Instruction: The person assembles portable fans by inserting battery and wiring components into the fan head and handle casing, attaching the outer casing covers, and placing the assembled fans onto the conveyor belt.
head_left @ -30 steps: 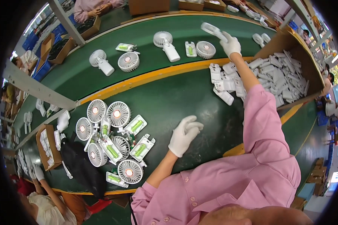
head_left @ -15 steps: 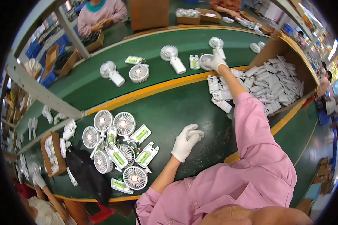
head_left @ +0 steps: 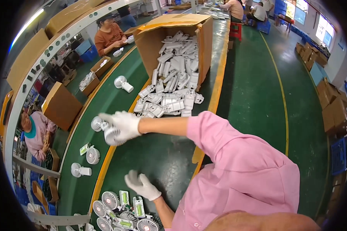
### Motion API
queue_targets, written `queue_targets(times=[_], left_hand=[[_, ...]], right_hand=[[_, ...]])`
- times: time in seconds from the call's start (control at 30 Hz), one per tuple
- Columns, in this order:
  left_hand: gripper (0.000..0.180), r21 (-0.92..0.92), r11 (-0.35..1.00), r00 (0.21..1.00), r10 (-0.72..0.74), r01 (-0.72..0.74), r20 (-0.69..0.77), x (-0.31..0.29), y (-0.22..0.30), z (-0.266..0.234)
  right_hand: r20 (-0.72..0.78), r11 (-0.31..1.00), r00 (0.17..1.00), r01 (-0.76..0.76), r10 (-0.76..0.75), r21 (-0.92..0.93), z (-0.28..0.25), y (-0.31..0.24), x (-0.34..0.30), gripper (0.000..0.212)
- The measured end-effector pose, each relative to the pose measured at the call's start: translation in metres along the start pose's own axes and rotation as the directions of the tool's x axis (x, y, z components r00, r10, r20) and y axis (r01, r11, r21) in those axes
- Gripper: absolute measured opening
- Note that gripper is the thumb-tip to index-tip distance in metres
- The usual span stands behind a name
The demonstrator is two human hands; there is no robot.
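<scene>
My right hand, in a white glove, reaches across the far edge of the worktable, closed on a white fan head. Just beyond its fingers, a handheld fan lies on the green belt; the fingers hide part of it. My left hand, gloved too, hovers over the worktable with its fingers apart and nothing in it. Near that hand lies a cluster of fan heads and opened white handle shells with green battery cells, partly cut off by the lower edge.
A large cardboard box lies on its side, spilling white handle shells onto the worktable. The green belt carries a handheld fan, a fan head and another fan. Co-workers sit beyond the belt.
The view has swung to the right. My right hand has drawn the fan head from the belt toward the worktable's edge. My left hand stays over the worktable, empty.
</scene>
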State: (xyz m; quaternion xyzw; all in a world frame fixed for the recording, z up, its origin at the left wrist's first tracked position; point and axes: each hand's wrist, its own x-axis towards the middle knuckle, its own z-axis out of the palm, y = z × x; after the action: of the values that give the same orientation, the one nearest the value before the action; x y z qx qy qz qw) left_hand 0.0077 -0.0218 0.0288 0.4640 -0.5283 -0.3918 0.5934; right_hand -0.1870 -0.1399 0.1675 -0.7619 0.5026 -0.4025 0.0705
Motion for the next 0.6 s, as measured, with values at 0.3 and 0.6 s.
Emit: queue_targets(times=[0.3,0.6], left_hand=[[0.1,0.326,0.927,0.981,0.193,-0.184,0.004,-0.016,0.028,0.005],[0.065,-0.401,0.908,0.968,-0.199,0.123,-0.154,-0.002,0.009,-0.012]], right_hand=[[0.441,0.986,0.881,0.156,-0.169,0.065,0.029,-0.069,-0.101,0.073],[0.306,0.506,0.936,-0.353,0.176,0.787,0.095,-0.039,-0.147,0.101]])
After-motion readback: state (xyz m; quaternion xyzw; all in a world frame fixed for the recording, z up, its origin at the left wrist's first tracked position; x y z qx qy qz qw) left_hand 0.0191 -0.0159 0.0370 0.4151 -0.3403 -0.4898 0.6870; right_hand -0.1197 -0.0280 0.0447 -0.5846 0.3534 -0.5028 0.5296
